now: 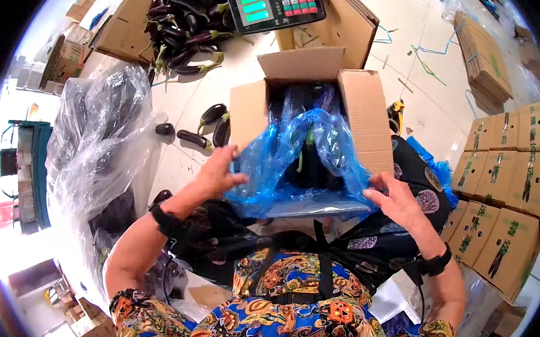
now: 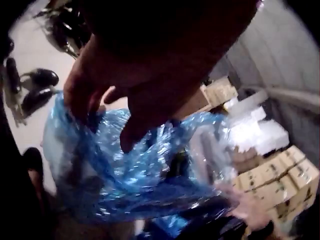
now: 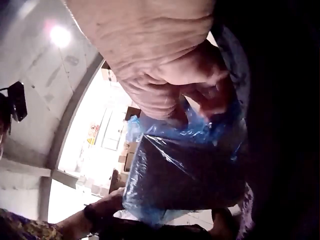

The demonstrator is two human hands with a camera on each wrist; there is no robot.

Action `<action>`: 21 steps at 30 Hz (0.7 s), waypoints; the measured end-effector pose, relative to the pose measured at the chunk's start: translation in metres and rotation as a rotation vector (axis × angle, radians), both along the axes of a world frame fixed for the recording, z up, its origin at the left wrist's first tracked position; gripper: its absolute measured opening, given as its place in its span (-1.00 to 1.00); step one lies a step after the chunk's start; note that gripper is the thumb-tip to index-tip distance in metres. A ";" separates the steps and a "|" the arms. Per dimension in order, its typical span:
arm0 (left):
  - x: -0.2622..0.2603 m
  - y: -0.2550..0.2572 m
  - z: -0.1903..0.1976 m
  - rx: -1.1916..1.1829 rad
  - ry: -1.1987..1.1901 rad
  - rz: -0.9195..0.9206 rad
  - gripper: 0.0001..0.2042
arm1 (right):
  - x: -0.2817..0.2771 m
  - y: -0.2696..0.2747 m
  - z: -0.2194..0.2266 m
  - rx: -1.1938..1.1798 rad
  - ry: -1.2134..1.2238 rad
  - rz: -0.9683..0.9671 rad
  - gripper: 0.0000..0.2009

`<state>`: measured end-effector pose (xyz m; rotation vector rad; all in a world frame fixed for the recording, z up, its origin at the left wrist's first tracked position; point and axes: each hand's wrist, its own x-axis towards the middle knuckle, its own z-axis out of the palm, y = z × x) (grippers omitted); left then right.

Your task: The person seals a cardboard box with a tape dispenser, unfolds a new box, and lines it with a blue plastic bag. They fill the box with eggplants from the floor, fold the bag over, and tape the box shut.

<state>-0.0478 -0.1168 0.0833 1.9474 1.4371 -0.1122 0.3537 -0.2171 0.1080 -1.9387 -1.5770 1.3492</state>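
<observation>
A cardboard box [image 1: 366,112] with raised flaps stands in front of me. Blue plastic bag [image 1: 261,159] lines it and spills over its near side. Dark eggplants [image 1: 310,165] lie inside, partly covered by the film. At the bag's left edge is my left hand [image 1: 216,174], thumb and fingers spread apart against the plastic; the left wrist view shows its fingers over the crumpled film. My right hand [image 1: 398,201] pinches the bag's edge at the box's near right corner. Its curled fingers [image 3: 215,100] gather blue film in the right wrist view.
A digital scale display [image 1: 277,8] stands beyond the box, beside an eggplant pile [image 1: 186,27]. Loose eggplants [image 1: 211,115] lie left of the box. Clear plastic [image 1: 99,133] covers more produce at left. Stacked printed cartons [image 1: 504,183] stand at right, flattened cardboard [image 1: 483,61] behind.
</observation>
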 end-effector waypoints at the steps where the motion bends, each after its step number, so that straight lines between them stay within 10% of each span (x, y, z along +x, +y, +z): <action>1: 0.000 -0.007 0.001 -0.044 0.069 -0.071 -0.25 | -0.001 -0.005 -0.008 0.007 -0.037 0.086 -0.66; 4: 0.011 -0.014 -0.014 -0.002 0.077 -0.362 -0.50 | -0.001 -0.006 -0.015 -0.039 -0.101 0.322 -0.75; 8: 0.042 -0.010 0.035 -0.625 -0.478 0.124 -0.63 | 0.021 -0.005 -0.012 -0.154 0.315 0.344 -0.82; 10: 0.050 -0.009 0.061 -0.706 -1.006 0.558 -0.63 | 0.016 -0.006 0.015 -0.192 0.734 -0.128 -0.79; 14: 0.036 -0.035 0.021 -0.560 -0.703 0.306 -0.56 | -0.001 -0.018 0.035 -0.342 0.553 -0.411 -0.57; 16: 0.042 -0.060 0.048 -0.663 -0.524 0.415 -0.56 | -0.012 -0.029 0.024 -0.359 0.504 -0.232 -0.57; 21: 0.045 -0.066 0.039 -0.865 -0.625 0.567 -0.75 | -0.002 -0.030 0.007 -0.582 0.979 -0.373 -0.73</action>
